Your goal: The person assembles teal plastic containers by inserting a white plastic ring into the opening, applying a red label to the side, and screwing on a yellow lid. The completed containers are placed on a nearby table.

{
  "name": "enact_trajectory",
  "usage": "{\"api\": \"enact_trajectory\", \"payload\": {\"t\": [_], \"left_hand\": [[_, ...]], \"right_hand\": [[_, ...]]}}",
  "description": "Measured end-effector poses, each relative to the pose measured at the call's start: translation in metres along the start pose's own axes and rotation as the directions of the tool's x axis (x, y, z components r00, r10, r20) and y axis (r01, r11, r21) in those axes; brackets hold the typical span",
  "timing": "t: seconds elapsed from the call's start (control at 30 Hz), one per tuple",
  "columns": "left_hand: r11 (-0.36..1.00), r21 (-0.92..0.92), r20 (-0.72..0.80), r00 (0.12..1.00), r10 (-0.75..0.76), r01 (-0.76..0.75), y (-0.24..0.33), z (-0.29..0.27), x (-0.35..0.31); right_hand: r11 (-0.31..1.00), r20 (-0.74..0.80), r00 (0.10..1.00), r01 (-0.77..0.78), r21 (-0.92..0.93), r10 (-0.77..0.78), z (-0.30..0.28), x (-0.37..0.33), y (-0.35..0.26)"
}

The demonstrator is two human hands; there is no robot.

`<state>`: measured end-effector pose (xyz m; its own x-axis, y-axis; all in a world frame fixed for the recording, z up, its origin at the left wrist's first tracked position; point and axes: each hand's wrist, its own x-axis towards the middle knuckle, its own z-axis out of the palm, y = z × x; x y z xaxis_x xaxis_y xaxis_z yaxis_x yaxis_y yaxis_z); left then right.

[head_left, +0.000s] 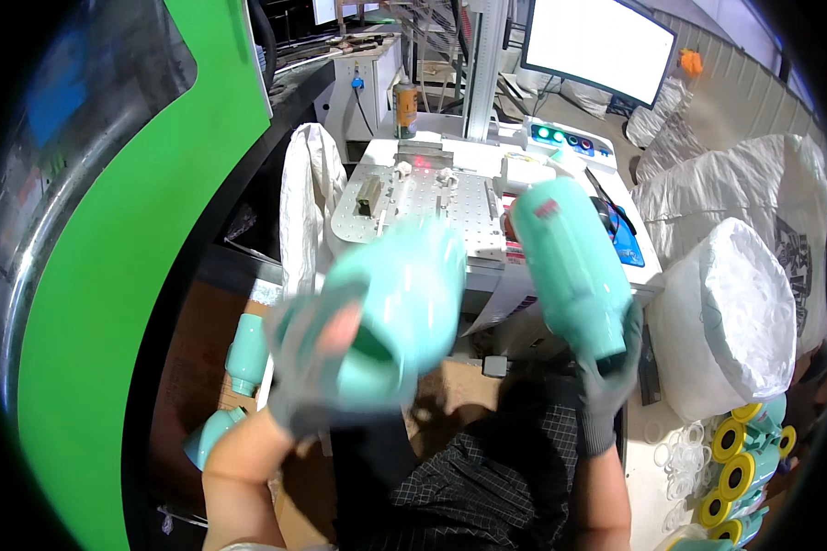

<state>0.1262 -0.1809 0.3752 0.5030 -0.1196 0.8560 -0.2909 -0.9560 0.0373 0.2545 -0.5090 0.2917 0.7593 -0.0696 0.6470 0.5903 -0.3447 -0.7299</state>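
My left hand (308, 358), in a grey glove with bare fingertips, is closed around a mint-green bottle (418, 285). That bottle is smeared by motion, and its dark open mouth points down toward me. On the right, my gloved right hand (608, 381) grips a second mint-green bottle (565, 253) by its neck, with the base tilted up and away. A small reddish mark shows near that base. Both bottles are held in the air before the white worktable (349, 216); the left one covers part of the table's near edge.
A perforated metal plate (427, 204) with small clamps and red light dots lies on the worktable. Behind stand a spray can (405, 108) and a button box (570, 140). More green bottles (248, 354) lie lower left. Yellow-rimmed lids (736, 476), white rings (685, 459) and a white sack (730, 321) are at right.
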Motion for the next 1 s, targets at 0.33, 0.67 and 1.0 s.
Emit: {"api": "enact_trajectory", "payload": {"t": [0.33,0.67,1.0], "left_hand": [[0.404,-0.611,0.595,0.732,-0.331,0.680,0.063,0.009,-0.119],[0.456,-0.637,0.543,0.782,-0.307,0.621,0.045,0.008,-0.117],[0.250,-0.578,0.728,0.629,-0.272,0.777,0.064,0.022,-0.116]], "right_hand": [[0.755,0.456,0.824,0.525,-0.393,-0.336,0.261,0.083,-0.022],[0.668,0.634,0.762,0.542,-0.510,-0.134,0.285,0.097,-0.025],[0.696,0.501,0.791,0.578,-0.426,-0.351,0.270,0.092,-0.017]]}}
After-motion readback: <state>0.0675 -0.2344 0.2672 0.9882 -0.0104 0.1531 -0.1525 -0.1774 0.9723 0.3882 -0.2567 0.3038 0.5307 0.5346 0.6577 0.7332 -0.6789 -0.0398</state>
